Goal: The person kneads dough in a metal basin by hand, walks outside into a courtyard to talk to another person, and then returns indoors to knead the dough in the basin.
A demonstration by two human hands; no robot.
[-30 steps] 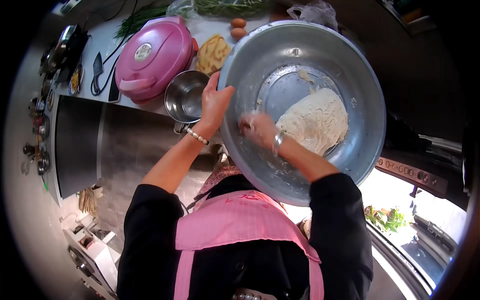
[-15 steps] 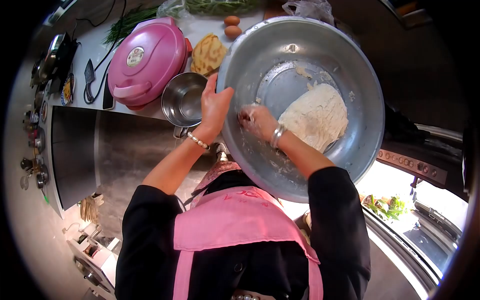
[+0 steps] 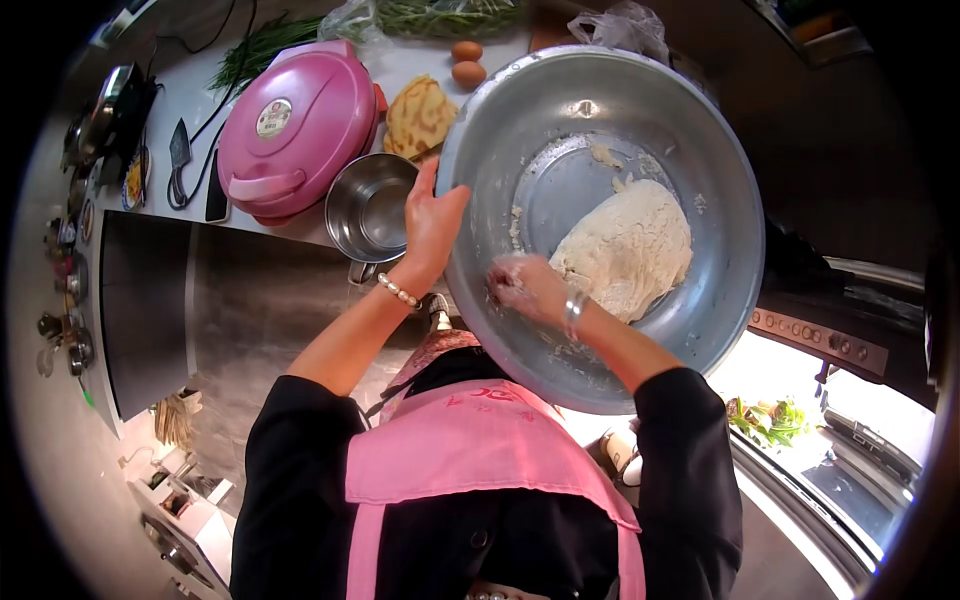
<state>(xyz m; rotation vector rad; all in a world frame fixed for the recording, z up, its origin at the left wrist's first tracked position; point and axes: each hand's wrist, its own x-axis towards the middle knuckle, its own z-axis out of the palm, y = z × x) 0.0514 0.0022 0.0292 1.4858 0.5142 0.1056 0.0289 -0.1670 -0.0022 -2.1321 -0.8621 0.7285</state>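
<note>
A large metal basin (image 3: 480,170) is tilted towards me, its left rim gripped by my left hand (image 3: 435,230), thumb at the rim and fingers around the outside. Inside lies a big pale lump of dough (image 3: 635,245), with small scraps stuck to the basin's floor and walls. My right hand (image 3: 530,287) is down in the basin, left of the dough, against the lower left wall. Its floury fingers are curled and closed; whatever they may hold is hidden.
Left of the basin, a metal pot (image 3: 370,205) stands at the counter edge beside a pink electric pan (image 3: 300,130). Behind are a folded flatbread (image 3: 420,118), two eggs (image 3: 468,63) and green stalks (image 3: 265,50). A knife (image 3: 180,145) lies further left.
My right hand has slid along the basin's inner wall, a little closer to me. The basin has shifted slightly down in the view, with my left hand still on its rim.
</note>
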